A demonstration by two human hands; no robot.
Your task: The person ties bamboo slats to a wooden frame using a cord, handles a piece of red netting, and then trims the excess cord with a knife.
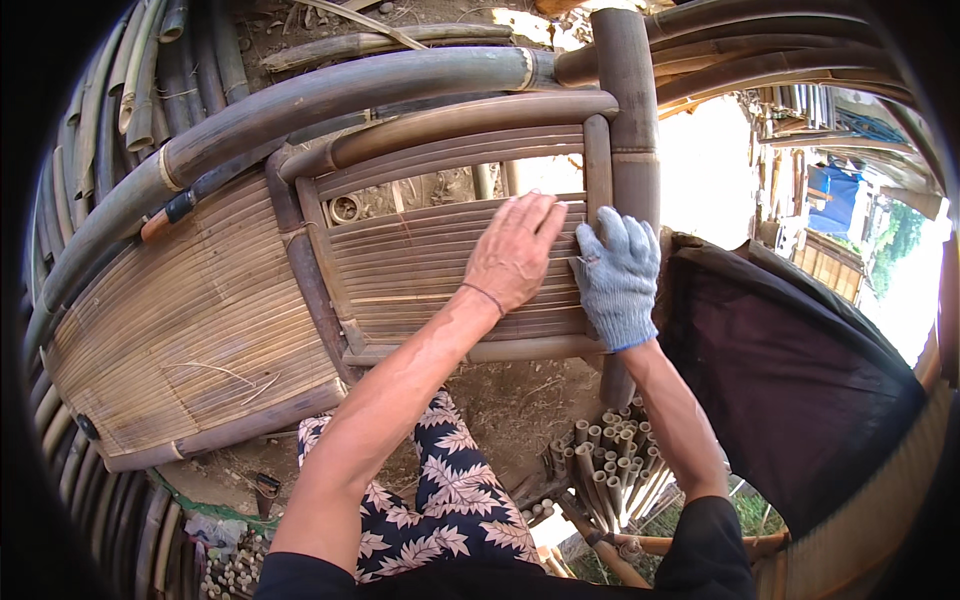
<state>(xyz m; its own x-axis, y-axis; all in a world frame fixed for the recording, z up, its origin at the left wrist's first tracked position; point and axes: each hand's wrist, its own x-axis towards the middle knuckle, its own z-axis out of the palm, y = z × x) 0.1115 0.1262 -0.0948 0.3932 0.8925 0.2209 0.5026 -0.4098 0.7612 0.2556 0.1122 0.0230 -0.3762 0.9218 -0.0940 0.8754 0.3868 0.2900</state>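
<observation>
My bare left hand (515,248) lies across the narrow bamboo slats (400,255) of a bamboo furniture panel, fingers stretched out and close together. Its fingertips reach the upper edge of the lower group of slats. Just to its right, my right hand (618,280), in a grey-blue knitted glove, rests by the slat ends and the right upright (598,160) of the inner frame. The glove's fingers are extended and a little apart; its palm side is hidden. Between the lower slats and a few upper slats (460,155) runs an open gap.
A slatted bamboo seat (190,320) adjoins the panel on the left. A thick bamboo rail (340,85) curves along the far side to a stout post (630,130). Cut bamboo tubes (615,460) stand below right, near dark cloth (780,370). A tool handle (168,216) lies by the rail.
</observation>
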